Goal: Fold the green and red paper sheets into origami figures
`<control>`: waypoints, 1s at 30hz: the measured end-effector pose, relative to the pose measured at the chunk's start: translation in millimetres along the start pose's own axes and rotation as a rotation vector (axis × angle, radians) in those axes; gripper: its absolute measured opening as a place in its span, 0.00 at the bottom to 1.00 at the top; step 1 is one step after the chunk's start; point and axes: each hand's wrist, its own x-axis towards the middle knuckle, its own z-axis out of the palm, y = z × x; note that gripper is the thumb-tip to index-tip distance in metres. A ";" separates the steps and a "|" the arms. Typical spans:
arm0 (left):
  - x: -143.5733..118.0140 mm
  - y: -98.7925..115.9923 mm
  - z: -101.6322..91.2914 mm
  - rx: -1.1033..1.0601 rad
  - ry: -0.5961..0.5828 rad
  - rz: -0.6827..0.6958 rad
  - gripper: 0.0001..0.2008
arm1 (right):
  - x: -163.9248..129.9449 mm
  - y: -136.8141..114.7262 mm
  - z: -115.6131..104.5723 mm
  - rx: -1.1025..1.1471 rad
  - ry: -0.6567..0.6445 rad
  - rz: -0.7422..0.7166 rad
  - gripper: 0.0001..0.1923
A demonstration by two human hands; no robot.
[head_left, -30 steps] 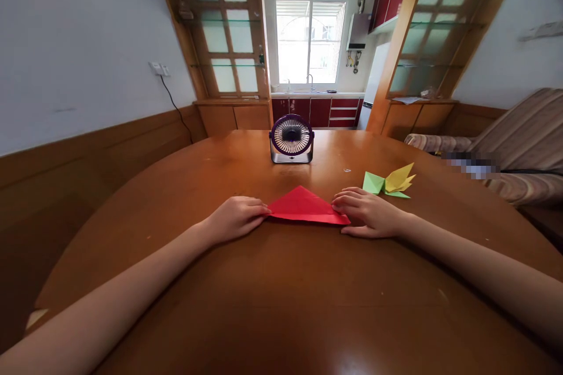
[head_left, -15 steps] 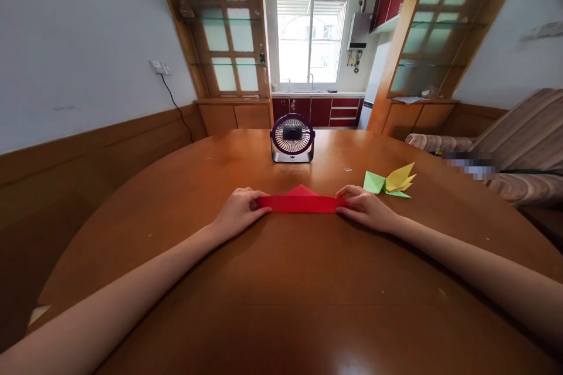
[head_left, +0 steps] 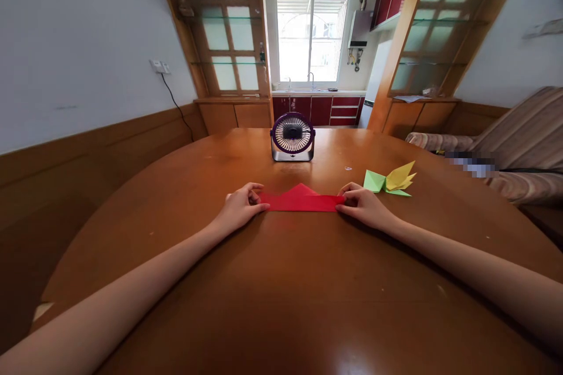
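Note:
A folded sheet of red paper (head_left: 301,203) lies on the wooden table in front of me. It forms a long flat strip, with a low triangular peak rising behind the middle of its far edge. My left hand (head_left: 244,205) is at the strip's left end, thumb on the near corner and fingers curled at the far side. At the other end my right hand (head_left: 363,205) pinches the paper between thumb and fingers. Just beyond the right hand sits a folded green and yellow paper piece (head_left: 389,180), apart from it.
A small purple fan (head_left: 292,136) stands toward the far edge of the round wooden table (head_left: 281,304). At the right is a striped armchair (head_left: 514,135). Wooden shelving and a kitchen with a window lie behind the table.
The red strip lies flatter and more of its triangular peak shows. My left fingers have lifted slightly and loosened at the left end. The right hand has barely moved.

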 end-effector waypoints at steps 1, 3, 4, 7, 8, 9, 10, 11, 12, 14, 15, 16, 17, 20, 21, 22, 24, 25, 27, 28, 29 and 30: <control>0.6 -0.6 -1.5 0.002 -0.011 0.007 0.25 | -0.1 0.4 0.4 -0.013 0.007 -0.003 0.10; 1.2 -1.1 -5.1 0.036 -0.016 0.051 0.22 | -0.7 0.9 0.9 -0.051 0.039 -0.019 0.07; 1.1 -0.7 -6.8 0.068 -0.009 0.094 0.21 | -1.2 0.7 1.1 -0.074 0.068 -0.036 0.08; -1.9 3.1 -8.7 0.206 0.031 0.294 0.17 | -3.3 -2.2 1.1 -0.168 0.144 -0.151 0.18; -3.5 5.1 -7.5 0.258 0.037 0.371 0.16 | -4.0 -3.7 1.1 -0.208 0.148 -0.206 0.19; -5.3 7.5 -5.1 0.305 0.036 0.448 0.16 | -4.6 -5.2 1.1 -0.251 0.137 -0.265 0.19; -7.4 10.3 -1.8 0.346 0.023 0.520 0.17 | -5.1 -6.3 1.3 -0.290 0.115 -0.324 0.19; -9.6 13.6 2.4 0.378 -0.002 0.583 0.18 | -5.3 -7.0 1.6 -0.323 0.085 -0.379 0.18; -11.9 17.7 7.3 0.396 -0.042 0.633 0.19 | -5.3 -7.1 2.1 -0.349 0.052 -0.430 0.17; -16.7 28.3 17.6 0.411 -0.156 0.668 0.20 | -4.8 -5.9 3.3 -0.386 -0.009 -0.511 0.18; -19.1 34.6 22.6 0.408 -0.218 0.660 0.20 | -4.3 -4.9 4.0 -0.400 -0.036 -0.540 0.18; -21.2 41.3 27.1 0.404 -0.276 0.636 0.20 | -3.7 -3.8 4.5 -0.412 -0.057 -0.560 0.19; -23.0 47.8 31.1 0.401 -0.329 0.616 0.21 | -3.3 -3.1 4.9 -0.423 -0.073 -0.573 0.19; -25.7 62.7 39.2 0.400 -0.424 0.561 0.27 | -2.4 -3.4 4.9 -0.472 -0.096 -0.594 0.18; -25.6 65.2 40.8 0.399 -0.448 0.550 0.29 | -2.3 -4.4 4.7 -0.499 -0.100 -0.601 0.18; -25.1 66.5 41.8 0.395 -0.468 0.543 0.30 | -2.1 -5.6 4.5 -0.531 -0.107 -0.610 0.18; -23.8 66.3 42.8 0.381 -0.494 0.540 0.31 | -1.6 -7.9 4.1 -0.587 -0.141 -0.641 0.19; -23.1 65.4 42.9 0.373 -0.499 0.539 0.32 | -1.2 -8.8 4.0 -0.605 -0.165 -0.659 0.19; -22.1 63.8 42.9 0.366 -0.505 0.532 0.32 | -0.1 -9.7 3.9 -0.628 -0.210 -0.687 0.20; -21.8 63.2 42.9 0.365 -0.507 0.527 0.32 | 0.5 -9.7 3.9 -0.636 -0.226 -0.696 0.21; -21.6 62.8 42.8 0.366 -0.507 0.523 0.32 | 1.1 -9.6 3.9 -0.645 -0.237 -0.702 0.21; -21.4 62.6 42.7 0.366 -0.505 0.520 0.31 | 1.5 -9.5 3.8 -0.656 -0.242 -0.705 0.22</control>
